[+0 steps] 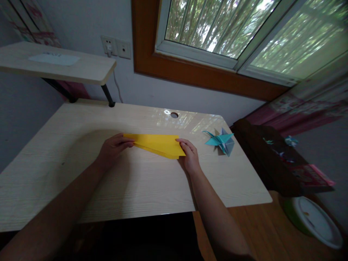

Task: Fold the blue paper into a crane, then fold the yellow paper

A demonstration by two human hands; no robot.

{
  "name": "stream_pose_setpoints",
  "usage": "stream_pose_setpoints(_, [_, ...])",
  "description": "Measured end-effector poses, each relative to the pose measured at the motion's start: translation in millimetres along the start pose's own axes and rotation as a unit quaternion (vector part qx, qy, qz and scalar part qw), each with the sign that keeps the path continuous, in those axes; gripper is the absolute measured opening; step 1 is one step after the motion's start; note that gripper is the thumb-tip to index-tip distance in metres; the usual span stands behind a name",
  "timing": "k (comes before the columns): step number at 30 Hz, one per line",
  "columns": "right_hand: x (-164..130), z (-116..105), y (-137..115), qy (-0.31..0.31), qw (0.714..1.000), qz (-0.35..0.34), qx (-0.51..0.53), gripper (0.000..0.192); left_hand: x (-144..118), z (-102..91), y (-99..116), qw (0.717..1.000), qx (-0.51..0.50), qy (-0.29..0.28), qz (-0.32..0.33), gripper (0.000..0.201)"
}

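A folded sheet of yellow paper (157, 144) is held up between my two hands, just over the desk. It narrows toward the left and is broad at the right, with layered edges along the bottom. My left hand (112, 148) pinches its narrow left end between thumb and fingers. At the broad right end, my right hand (190, 154) grips the paper, thumb on the near face and the other fingers mostly behind it. To the right on the desk sits a teal folded paper bird (220, 139), beside or against a grey-blue folded paper piece (228, 146).
The pale wooden desk (152, 188) has a round cable hole (174, 115) near its back edge. A raised shelf (92, 70) on black posts stands at the back left. Right of the desk are a dark brown cabinet (268, 156) and a green-and-white bin (312, 221).
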State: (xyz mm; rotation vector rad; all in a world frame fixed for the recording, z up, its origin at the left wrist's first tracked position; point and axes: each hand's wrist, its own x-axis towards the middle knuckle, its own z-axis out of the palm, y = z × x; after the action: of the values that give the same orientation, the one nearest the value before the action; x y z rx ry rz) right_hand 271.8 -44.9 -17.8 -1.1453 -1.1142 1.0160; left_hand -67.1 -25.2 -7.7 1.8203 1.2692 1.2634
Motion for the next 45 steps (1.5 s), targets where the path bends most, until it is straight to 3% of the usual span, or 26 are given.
stream_pose_setpoints(5, [-1, 1, -1, -0.023, 0.998, 0.010, 0.052, 0.030, -1, -0.5, 4, 0.998, -0.038, 0.017, -0.039, 0.027])
stream_pose_setpoints(12, [-1, -3, 3, -0.093, 0.995, -0.018, 0.007, 0.031, 0, 1.4, 12, 0.991, -0.072, 0.041, -0.108, 0.025])
stream_pose_setpoints(22, [0, 2, 0, -0.098, 0.995, -0.014, -0.026, 0.013, -2, 5.8, 5, 0.988, -0.098, 0.065, -0.104, 0.026])
stream_pose_setpoints(30, [-1, 5, 6, -0.056, 0.997, 0.036, 0.026, 0.023, -1, 8.2, 7, 0.971, -0.219, 0.037, -0.092, 0.051])
stream_pose_setpoints(39, [3, 4, 12, 0.032, 0.998, 0.021, 0.056, 0.027, -3, 7.0, 15, 0.965, -0.218, -0.017, -0.142, 0.053])
stream_pose_setpoints(45, [6, 6, 5, 0.074, 0.990, 0.016, 0.120, 0.030, -3, 5.3, 19, 0.957, -0.226, -0.061, -0.171, 0.065])
